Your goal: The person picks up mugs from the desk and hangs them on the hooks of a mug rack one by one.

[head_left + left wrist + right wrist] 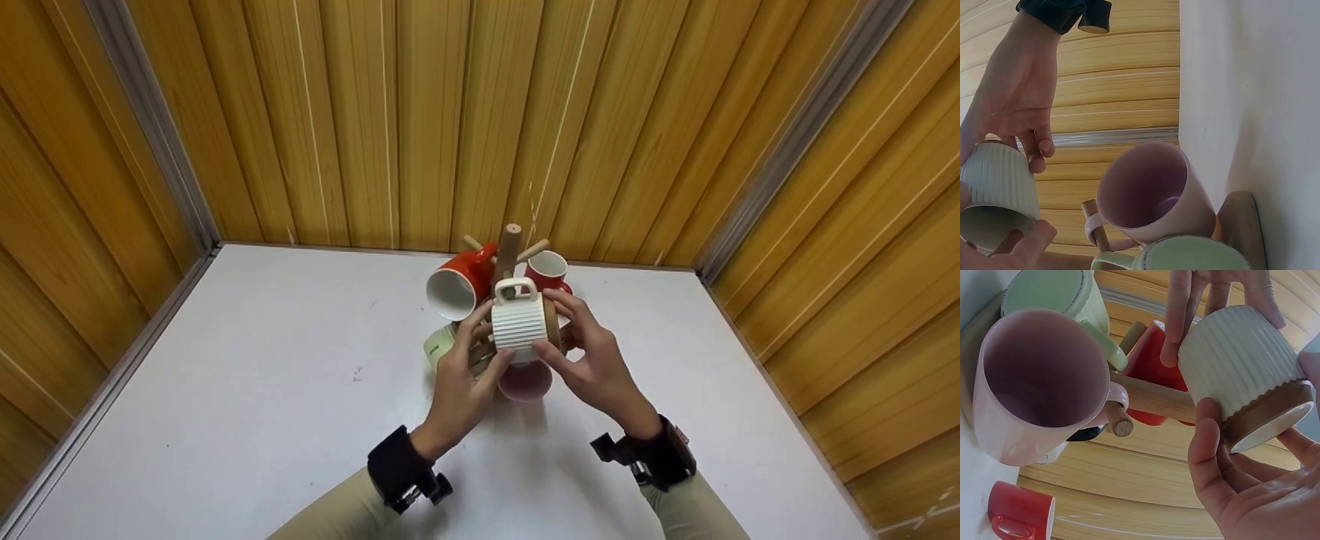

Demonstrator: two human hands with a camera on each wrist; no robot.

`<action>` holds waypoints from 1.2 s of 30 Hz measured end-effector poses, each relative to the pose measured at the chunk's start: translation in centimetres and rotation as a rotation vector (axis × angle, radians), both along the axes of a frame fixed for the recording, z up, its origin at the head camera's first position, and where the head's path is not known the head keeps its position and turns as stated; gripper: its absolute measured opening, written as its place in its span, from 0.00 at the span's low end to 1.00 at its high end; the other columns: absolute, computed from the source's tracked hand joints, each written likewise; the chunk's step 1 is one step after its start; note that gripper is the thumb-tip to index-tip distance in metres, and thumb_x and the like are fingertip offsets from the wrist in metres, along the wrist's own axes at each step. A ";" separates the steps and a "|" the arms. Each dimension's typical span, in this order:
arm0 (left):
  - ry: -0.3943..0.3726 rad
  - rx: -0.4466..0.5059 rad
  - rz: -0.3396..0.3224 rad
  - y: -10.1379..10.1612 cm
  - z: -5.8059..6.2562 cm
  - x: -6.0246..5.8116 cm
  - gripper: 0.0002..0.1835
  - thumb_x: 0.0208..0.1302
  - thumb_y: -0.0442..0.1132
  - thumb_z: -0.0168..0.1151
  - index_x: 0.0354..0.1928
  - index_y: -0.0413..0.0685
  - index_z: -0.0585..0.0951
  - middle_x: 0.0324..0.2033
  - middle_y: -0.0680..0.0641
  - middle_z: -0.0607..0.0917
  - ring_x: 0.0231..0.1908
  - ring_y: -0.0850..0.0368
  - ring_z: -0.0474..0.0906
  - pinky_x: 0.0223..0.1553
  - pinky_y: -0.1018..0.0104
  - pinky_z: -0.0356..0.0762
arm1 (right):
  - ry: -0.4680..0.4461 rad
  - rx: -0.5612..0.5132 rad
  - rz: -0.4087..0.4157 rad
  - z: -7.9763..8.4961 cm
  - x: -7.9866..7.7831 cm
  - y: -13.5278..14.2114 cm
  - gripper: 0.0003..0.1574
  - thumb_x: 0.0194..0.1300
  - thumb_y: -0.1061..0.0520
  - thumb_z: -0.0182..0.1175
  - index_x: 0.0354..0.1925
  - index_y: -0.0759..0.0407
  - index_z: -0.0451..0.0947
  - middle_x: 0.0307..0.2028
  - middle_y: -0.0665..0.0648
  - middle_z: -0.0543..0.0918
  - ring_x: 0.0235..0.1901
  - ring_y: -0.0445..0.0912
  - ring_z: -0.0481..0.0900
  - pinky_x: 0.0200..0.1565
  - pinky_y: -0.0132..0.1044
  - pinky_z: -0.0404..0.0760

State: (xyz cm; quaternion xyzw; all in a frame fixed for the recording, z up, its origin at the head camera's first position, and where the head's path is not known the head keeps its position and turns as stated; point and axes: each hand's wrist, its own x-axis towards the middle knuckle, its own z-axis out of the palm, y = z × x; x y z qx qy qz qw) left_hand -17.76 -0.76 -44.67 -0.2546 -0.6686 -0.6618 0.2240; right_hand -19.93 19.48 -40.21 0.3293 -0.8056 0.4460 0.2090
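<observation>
Both hands hold a white ribbed mug [519,328] with a brown band at one end, in front of a wooden mug tree [508,251]. Its handle points away from me. My left hand [459,382] grips the left end, thumb on the near side. At the brown-banded end, my right hand [600,375] grips with thumb and fingers. In the right wrist view the ribbed mug [1241,354] lies sideways near the tree's post. A pink mug [1044,377] hangs by its handle from a peg, just below the hands. Beside it hangs a pale green mug [1196,256].
An orange-red mug [451,291] with a white inside hangs on the tree's left. Behind, to the right, a small red mug [547,266] stands upright on the white table [300,375]. The tree's base [1241,225] rests on the tabletop. Wood-look panels [420,120] wall the table.
</observation>
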 end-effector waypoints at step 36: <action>-0.059 -0.091 0.024 -1.2 -0.7 -2.0 0.34 0.74 0.40 0.63 0.77 0.46 0.64 0.45 0.43 0.89 0.47 0.52 0.88 0.48 0.57 0.86 | -0.079 0.009 -0.038 1.5 0.0 -2.0 0.37 0.65 0.65 0.69 0.68 0.67 0.67 0.54 0.65 0.85 0.23 0.49 0.80 0.28 0.36 0.79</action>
